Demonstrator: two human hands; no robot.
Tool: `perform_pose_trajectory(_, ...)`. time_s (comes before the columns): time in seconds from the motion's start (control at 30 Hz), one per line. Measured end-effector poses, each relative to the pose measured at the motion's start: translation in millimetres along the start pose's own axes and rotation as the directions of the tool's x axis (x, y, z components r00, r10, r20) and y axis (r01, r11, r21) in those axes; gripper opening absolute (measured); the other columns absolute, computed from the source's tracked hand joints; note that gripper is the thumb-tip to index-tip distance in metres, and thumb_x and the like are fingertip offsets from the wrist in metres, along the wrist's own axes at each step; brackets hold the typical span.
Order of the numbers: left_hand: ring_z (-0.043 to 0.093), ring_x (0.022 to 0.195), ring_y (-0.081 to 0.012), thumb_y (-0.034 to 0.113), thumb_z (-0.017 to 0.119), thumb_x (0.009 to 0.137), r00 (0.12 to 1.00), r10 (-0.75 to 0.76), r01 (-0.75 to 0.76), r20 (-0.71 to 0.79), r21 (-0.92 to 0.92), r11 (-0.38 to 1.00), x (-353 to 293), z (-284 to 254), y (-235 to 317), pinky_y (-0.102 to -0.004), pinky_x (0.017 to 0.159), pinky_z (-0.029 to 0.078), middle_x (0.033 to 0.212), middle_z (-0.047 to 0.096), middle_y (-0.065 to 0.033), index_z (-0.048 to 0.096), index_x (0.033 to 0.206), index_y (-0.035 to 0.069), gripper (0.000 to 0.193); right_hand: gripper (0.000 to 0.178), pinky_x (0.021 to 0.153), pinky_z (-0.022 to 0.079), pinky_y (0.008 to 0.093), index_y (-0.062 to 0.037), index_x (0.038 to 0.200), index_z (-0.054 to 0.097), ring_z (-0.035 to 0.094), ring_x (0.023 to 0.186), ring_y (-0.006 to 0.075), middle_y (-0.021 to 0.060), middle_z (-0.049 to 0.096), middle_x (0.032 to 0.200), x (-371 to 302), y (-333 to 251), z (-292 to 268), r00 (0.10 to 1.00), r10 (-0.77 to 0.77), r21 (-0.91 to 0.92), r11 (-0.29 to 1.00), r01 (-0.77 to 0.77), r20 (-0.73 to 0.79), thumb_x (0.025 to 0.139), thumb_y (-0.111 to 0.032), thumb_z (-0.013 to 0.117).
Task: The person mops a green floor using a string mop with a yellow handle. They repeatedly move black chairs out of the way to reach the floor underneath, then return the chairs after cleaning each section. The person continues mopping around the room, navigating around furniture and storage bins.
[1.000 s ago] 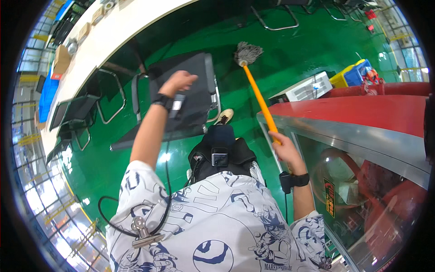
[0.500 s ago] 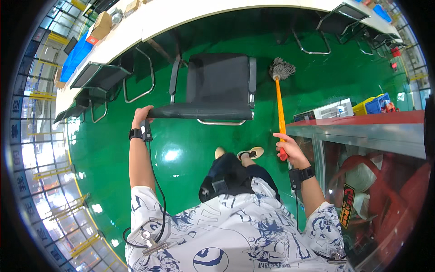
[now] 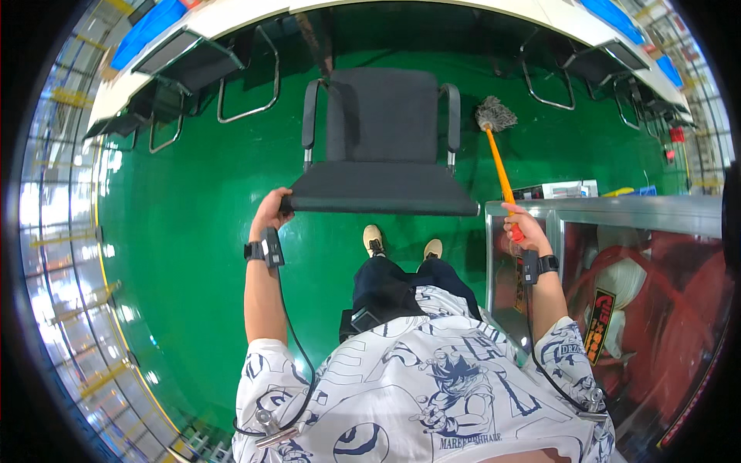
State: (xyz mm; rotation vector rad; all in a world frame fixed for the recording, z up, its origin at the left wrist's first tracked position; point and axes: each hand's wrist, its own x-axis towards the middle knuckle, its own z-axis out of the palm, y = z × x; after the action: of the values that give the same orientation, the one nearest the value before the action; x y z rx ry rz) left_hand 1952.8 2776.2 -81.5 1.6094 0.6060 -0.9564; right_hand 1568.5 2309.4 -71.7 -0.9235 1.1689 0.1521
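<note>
In front of me stands a black office chair (image 3: 384,116) with two armrests, its backrest top (image 3: 386,189) toward me. My left hand (image 3: 272,210) grips the left end of that top edge, fingers wrapped round it. To the right, my right hand (image 3: 526,228) is closed round the red end of a mop's orange handle (image 3: 499,167). The grey string mop head (image 3: 495,114) rests on the green floor, right of the chair. Both wrists carry a black strap with a small box and a cable.
A glass-sided cabinet with a metal frame (image 3: 602,210) stands close at my right. Along the far side curves a long white table (image 3: 255,17). Black chairs with metal legs (image 3: 189,58) are tucked under it at left and right (image 3: 610,58). Blue trays (image 3: 147,35) sit on top.
The chair now faces the table more squarely, and its backrest has come nearer the cabinet. My left hand stays on it. The mop has shifted slightly right with my right hand.
</note>
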Motion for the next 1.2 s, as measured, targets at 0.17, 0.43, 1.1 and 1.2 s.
perform_pose_trajectory(0.17, 0.054, 0.067, -0.0135, 0.025, 0.064, 0.083, 0.993, 0.000, -0.020, -0.119, -0.162, 0.987, -59.2, -22.2, -101.0, -0.0274, 0.057, 0.047, 0.082, 0.056, -0.0008, 0.057, 0.094, 0.013, 0.018, 0.044, 0.047, 0.042, 0.0229, -0.0090, 0.124, 0.056, 0.051, 0.061, 0.0108, 0.0023, 0.052, 0.076, -3.7, -2.2, -16.3, 0.995, -0.034, -0.053, 0.998, 0.039, 0.094, 0.083, 0.005, 0.050)
perform_pose_trajectory(0.43, 0.060, 0.077, -0.0147, 0.016, 0.064, 0.083, 0.982, -0.013, -0.073, -0.189, -0.439, 0.895, -132.9, -21.5, -228.4, -0.0290, 0.063, 0.046, 0.088, 0.065, -0.0025, 0.062, 0.100, 0.008, 0.019, 0.042, 0.052, 0.047, 0.0278, -0.0070, 0.120, 0.056, 0.054, 0.063, 0.0139, 0.0040, 0.051, 0.076, -6.6, 15.6, -31.1, 0.989, 0.000, -0.090, 0.996, 0.014, 0.151, 0.081, 0.005, 0.050)
perform_pose_trajectory(1.1, 0.050, 0.062, -0.0182, 0.009, 0.058, 0.083, 0.856, -0.285, -0.321, -0.431, -0.876, 0.359, -238.4, -15.5, -334.4, -0.0300, 0.050, 0.038, 0.078, 0.053, -0.0073, 0.047, 0.087, 0.006, 0.012, 0.028, 0.061, 0.050, 0.0282, -0.0021, 0.108, 0.061, 0.058, 0.067, 0.0146, 0.0058, 0.057, 0.078, -10.1, -2.0, 27.6, 0.946, -0.027, -0.304, 0.944, 0.131, 0.323, 0.083, -0.002, 0.048)
perform_pose_trajectory(1.2, 0.048, 0.057, -0.0186, 0.012, 0.048, 0.086, 0.921, -0.177, -0.311, -0.347, -0.929, 0.202, -204.5, -47.5, -291.9, -0.0270, 0.049, 0.044, 0.071, 0.050, -0.0083, 0.049, 0.087, 0.000, 0.012, 0.025, 0.061, 0.050, 0.0281, -0.0020, 0.104, 0.062, 0.058, 0.067, 0.0144, 0.0058, 0.057, 0.077, -14.5, -14.1, 24.2, 0.949, -0.039, -0.279, 0.951, 0.131, 0.314, 0.084, -0.003, 0.047)
